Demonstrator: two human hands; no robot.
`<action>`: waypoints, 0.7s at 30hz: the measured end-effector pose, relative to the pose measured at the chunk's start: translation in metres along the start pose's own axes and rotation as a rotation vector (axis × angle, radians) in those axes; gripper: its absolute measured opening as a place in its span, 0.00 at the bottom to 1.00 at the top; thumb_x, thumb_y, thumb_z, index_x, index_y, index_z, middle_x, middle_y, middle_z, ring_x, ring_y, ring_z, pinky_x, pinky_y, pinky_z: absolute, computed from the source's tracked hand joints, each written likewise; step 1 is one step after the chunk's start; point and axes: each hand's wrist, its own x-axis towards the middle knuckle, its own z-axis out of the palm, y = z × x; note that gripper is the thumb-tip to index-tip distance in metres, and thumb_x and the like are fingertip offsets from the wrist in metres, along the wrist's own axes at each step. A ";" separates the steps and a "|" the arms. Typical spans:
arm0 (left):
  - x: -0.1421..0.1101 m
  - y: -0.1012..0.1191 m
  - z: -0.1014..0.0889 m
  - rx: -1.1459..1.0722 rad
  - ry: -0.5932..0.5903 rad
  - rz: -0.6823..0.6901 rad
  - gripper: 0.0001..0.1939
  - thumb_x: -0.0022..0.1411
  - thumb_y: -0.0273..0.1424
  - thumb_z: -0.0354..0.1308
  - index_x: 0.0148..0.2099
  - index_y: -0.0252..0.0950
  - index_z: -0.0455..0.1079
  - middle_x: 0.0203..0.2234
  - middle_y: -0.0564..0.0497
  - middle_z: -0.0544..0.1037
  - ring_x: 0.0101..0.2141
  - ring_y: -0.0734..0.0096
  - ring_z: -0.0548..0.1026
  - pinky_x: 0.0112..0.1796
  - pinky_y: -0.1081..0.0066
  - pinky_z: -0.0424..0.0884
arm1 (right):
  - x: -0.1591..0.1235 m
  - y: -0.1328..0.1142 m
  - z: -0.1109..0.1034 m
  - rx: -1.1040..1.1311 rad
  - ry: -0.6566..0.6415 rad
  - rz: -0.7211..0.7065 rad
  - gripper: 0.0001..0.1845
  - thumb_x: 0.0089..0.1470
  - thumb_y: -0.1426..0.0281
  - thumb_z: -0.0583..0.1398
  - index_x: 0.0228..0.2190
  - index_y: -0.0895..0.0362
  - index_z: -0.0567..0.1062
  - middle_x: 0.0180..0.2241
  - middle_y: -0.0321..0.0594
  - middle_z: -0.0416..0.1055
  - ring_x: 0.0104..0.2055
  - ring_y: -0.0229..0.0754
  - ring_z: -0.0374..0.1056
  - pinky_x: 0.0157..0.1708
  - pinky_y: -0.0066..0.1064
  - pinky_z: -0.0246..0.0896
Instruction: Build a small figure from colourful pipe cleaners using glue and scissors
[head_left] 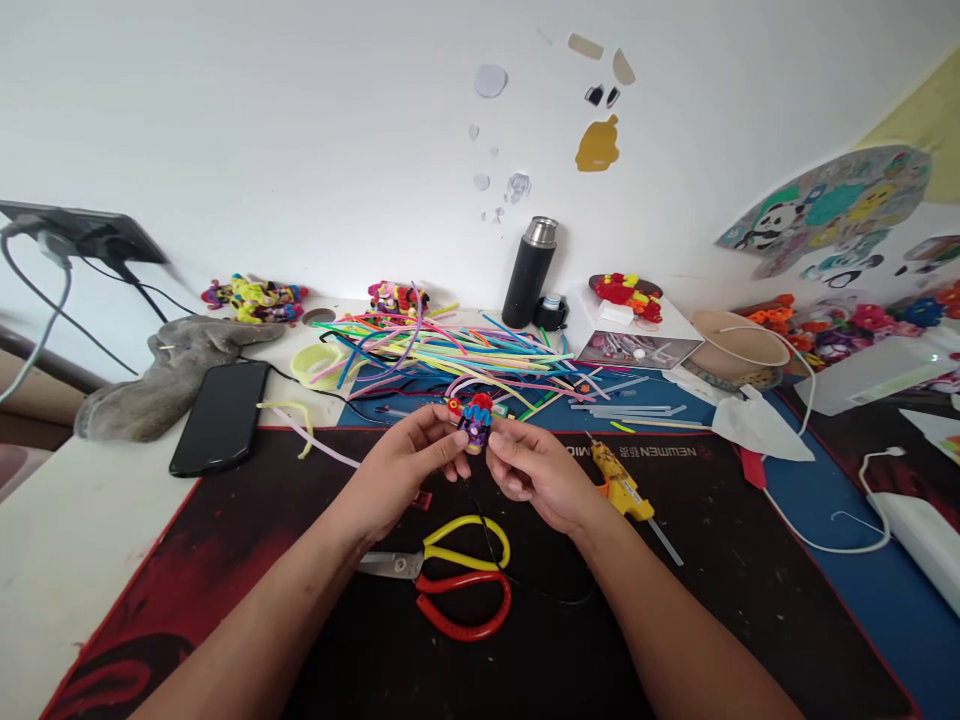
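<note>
At the left, a phone [220, 418] lies partly on the pale table [45, 560], well apart from the work. Next comes the left hand [409, 455]: its thumb and fingers are closed in a pinch, and they have hold of the left side of a small figure. Below this hand, open scissors [457, 578] with one yellow and one red handle lie on the dark mat [675, 640]; a thin black cord [491, 540] passes over them, and I cannot tell whether it is joined to the figure.

The figure [475, 425] is between the two hands, held up above the mat, near the middle. It is purple, blue and red, and looks fuzzy. I judge it very light, soft on the surface, with some stiffness inside, perhaps from wire. It should not be slippery, but its small parts may bend or come loose if they are pressed strongly. The better place to take hold is the purple body, lightly from both sides, rather than the blue and red parts on top.

The right hand [536, 465] has its thumb and fingers nearly together, and they seem to touch the figure's right edge. Farthest right, just beside this wrist, lies a yellow glue gun [624, 485].
</note>
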 end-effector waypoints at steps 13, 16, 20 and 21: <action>-0.001 0.003 0.004 -0.058 0.004 -0.038 0.24 0.58 0.46 0.78 0.44 0.36 0.73 0.28 0.53 0.80 0.30 0.69 0.77 0.34 0.70 0.70 | 0.002 0.001 0.000 0.015 0.012 0.001 0.19 0.57 0.56 0.73 0.37 0.57 0.78 0.22 0.28 0.64 0.19 0.29 0.50 0.19 0.25 0.35; -0.001 0.003 0.004 -0.066 -0.003 -0.042 0.23 0.58 0.45 0.78 0.44 0.36 0.73 0.28 0.53 0.81 0.30 0.70 0.77 0.34 0.71 0.70 | 0.001 0.001 0.001 0.014 0.019 0.003 0.19 0.57 0.55 0.74 0.36 0.57 0.78 0.22 0.28 0.63 0.19 0.29 0.50 0.19 0.25 0.35; -0.001 0.001 0.003 -0.080 -0.004 -0.057 0.23 0.58 0.45 0.78 0.44 0.36 0.73 0.29 0.52 0.82 0.30 0.69 0.79 0.35 0.70 0.72 | 0.001 0.000 0.002 0.019 0.032 0.008 0.20 0.56 0.55 0.74 0.35 0.57 0.77 0.21 0.28 0.63 0.19 0.29 0.50 0.19 0.25 0.35; -0.001 0.001 0.003 -0.085 -0.004 -0.062 0.24 0.58 0.45 0.78 0.44 0.36 0.73 0.29 0.52 0.82 0.31 0.69 0.79 0.36 0.70 0.73 | 0.000 0.000 0.002 0.019 0.034 0.007 0.20 0.56 0.55 0.74 0.35 0.57 0.77 0.21 0.28 0.63 0.19 0.29 0.50 0.18 0.25 0.35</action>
